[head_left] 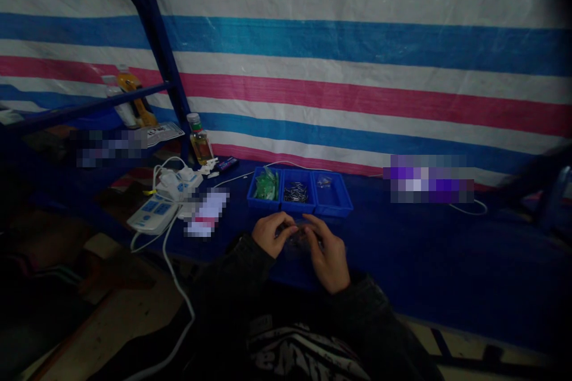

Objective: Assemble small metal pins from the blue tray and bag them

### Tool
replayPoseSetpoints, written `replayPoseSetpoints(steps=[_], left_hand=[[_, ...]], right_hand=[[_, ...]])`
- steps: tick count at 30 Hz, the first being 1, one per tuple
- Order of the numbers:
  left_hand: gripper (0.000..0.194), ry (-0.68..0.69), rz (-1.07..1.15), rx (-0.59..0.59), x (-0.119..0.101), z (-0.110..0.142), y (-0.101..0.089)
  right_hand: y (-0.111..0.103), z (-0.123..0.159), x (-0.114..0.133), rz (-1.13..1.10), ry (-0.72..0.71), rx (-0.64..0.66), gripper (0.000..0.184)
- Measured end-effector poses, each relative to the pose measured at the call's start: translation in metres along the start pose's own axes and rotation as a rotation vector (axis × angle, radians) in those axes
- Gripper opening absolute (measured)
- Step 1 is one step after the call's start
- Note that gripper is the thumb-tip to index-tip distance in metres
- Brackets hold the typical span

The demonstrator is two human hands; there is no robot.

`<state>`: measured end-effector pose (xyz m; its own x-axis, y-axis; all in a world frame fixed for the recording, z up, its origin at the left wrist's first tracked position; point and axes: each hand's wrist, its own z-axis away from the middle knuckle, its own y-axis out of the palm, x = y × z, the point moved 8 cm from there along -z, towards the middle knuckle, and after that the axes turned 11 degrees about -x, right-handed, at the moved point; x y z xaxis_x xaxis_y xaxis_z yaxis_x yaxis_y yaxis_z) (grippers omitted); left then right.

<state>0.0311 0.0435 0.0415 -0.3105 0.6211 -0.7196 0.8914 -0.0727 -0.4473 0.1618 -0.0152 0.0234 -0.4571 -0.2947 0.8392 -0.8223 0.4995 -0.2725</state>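
My left hand [273, 234] and my right hand [328, 253] face each other just in front of the blue bins. Both pinch the upper edge of a small clear plastic bag [295, 242]; its contents are too dark to make out. The left blue bin [263, 205] holds green pieces [267, 184] that look wrapped in plastic. In the middle bin [298, 206] lies a pile of small metal pins or screws [295, 192]. A little clear packet [323, 181] rests at the back of the right bin [335, 211].
At the left, white power strips [154, 213] with plugs and a cable [172, 262] lie beside a blurred phone-like object [208, 212]. A bottle [200, 141] stands behind them by a blue post [163, 41]. A blurred purple object [429, 180] sits back right. A striped sheet [357, 95] hangs behind.
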Motion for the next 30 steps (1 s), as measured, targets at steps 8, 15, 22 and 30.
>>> replayPoseSetpoints(steps=[8, 15, 22, 30], left_hand=[[0.013, 0.006, 0.032, 0.062, 0.004, 0.001, 0.007], [0.013, 0.007, 0.034, 0.041, 0.001, 0.001, 0.006], [0.015, -0.034, 0.081, 0.004, -0.003, 0.002, 0.002], [0.015, -0.011, 0.114, -0.003, -0.008, 0.003, -0.001]], right_hand=[[-0.003, -0.001, 0.008, -0.004, -0.022, -0.024, 0.027], [-0.012, -0.005, 0.023, 0.075, -0.148, -0.079, 0.021], [-0.013, -0.003, 0.015, 0.038, -0.119, -0.109, 0.015], [-0.016, -0.002, 0.016, 0.014, -0.134, -0.14, 0.014]])
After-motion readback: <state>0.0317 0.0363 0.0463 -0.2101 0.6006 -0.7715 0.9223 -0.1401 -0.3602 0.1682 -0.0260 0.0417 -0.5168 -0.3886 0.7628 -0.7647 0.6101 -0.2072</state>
